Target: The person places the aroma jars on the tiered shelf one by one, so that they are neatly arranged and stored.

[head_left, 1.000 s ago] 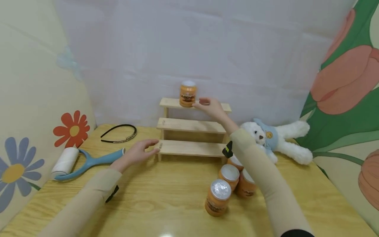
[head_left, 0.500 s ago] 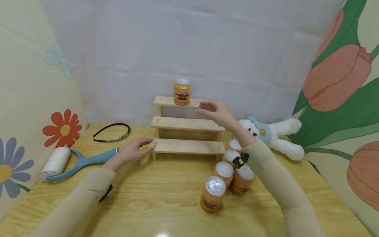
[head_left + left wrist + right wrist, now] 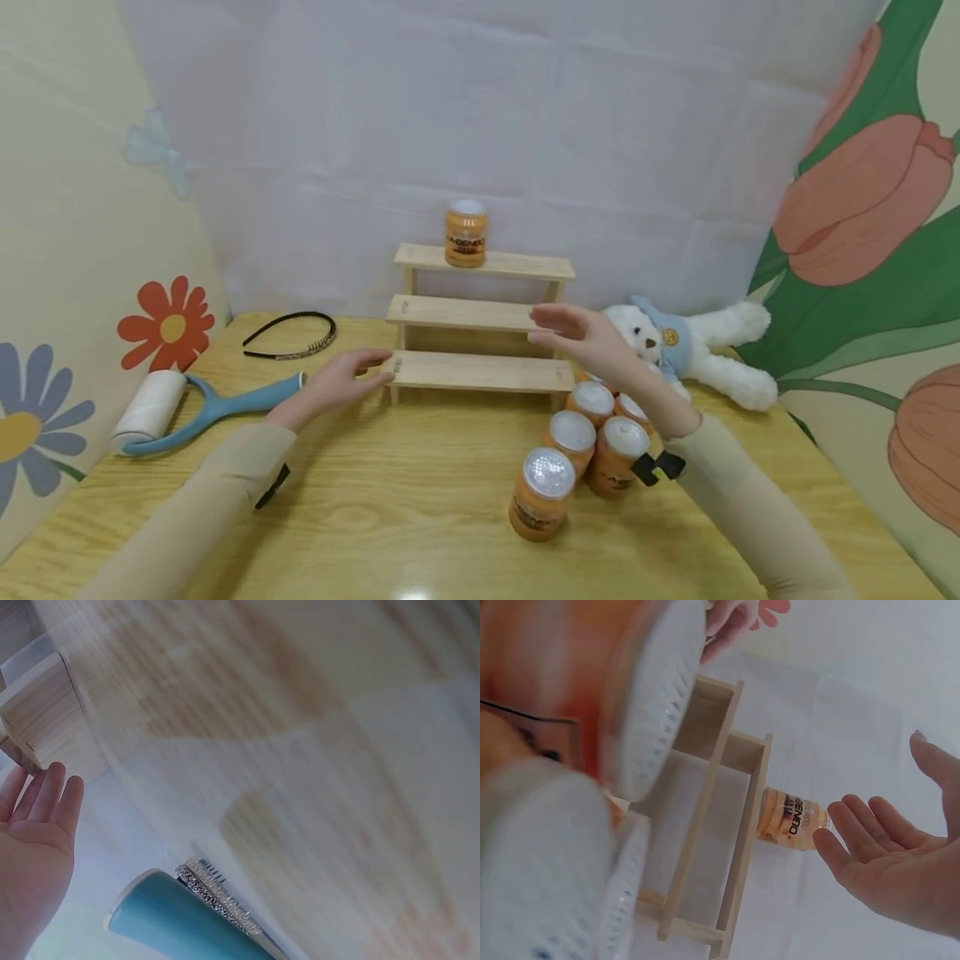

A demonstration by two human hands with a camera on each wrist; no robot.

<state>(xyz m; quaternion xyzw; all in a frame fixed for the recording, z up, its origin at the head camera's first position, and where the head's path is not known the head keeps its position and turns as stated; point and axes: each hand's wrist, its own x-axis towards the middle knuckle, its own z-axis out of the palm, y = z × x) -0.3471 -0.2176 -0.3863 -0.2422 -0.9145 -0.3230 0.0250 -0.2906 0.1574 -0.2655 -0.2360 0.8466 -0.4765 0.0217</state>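
One orange jar (image 3: 466, 235) with a pale lid stands upright on the top step of a three-step wooden rack (image 3: 480, 372). My left hand (image 3: 341, 385) is at the left end of the lowest step, its fingertips at the board's edge. With fingers spread and holding nothing, my right hand (image 3: 588, 337) hovers by the right side of the rack, above a cluster of orange jars. The front jar (image 3: 542, 493) of that cluster stands nearest me. In the right wrist view, the right palm (image 3: 900, 870) shows bare, and several jars loom close at the left.
A black headband (image 3: 290, 336) and a blue-handled lint roller (image 3: 217, 408) lie on the left of the wooden table (image 3: 405, 517). On the right, a white plush bear (image 3: 693, 350) in blue lies behind the jars. A white cloth (image 3: 360, 125) hangs behind the rack.
My right hand has drawn away from the jar on the top step, moving right and down toward the cluster. That jar stays put. The left hand keeps its place by the lowest step.
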